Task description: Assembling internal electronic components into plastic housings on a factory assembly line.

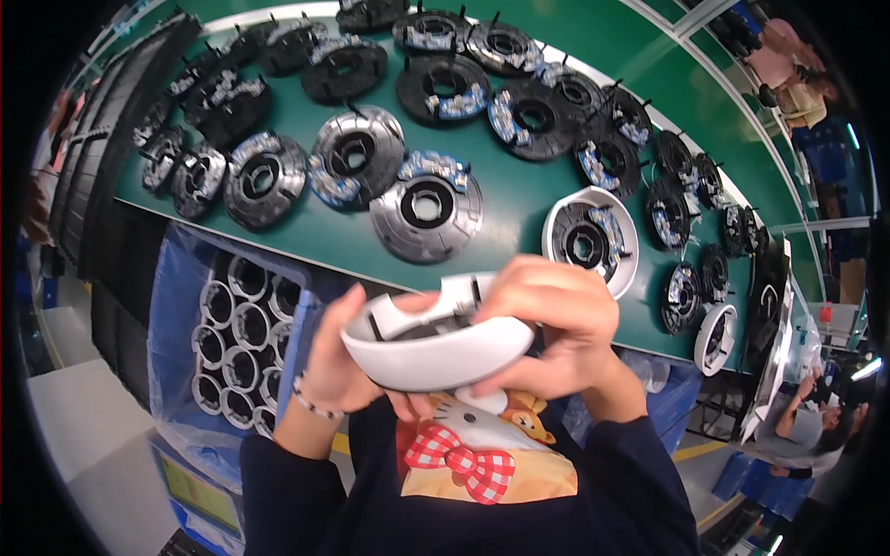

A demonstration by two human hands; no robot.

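White plastic curves between the two hands: a ring-shaped housing (436, 361), tilted and lifted above the lap, just off the near edge of the worktable. The left hand (338, 363) grips its left end, thumb raised at the rim and fingers curled underneath, with a beaded bracelet (317, 406) at the wrist. The right hand (559, 320) grasps the opposite end, fingers over the far rim and thumb along the lower wall. A wide notch breaks the far rim; something dark shows inside, but whether a disc is seated there I cannot tell.

Judging by this grip, the step in hand is turning or checking the housing for fitting. The next move would call for a steady two-handed hold, the notch brought to the right angle, and the housing lined up with a disc before any pressing.

Nearest beyond the hands, on the green worktable (513, 204), lies a glossy black disc (428, 239) with a blue circuit board (434, 167) along its far edge. To the right, a white shell (628, 243) sits around a similar disc, perhaps showing the intended fit. Another white shell (710, 363) stands near the table's right end. More board-bearing discs fill the far side. At lower left, a plastic-lined blue bin (173, 334) holds white rings (237, 349) in rows.
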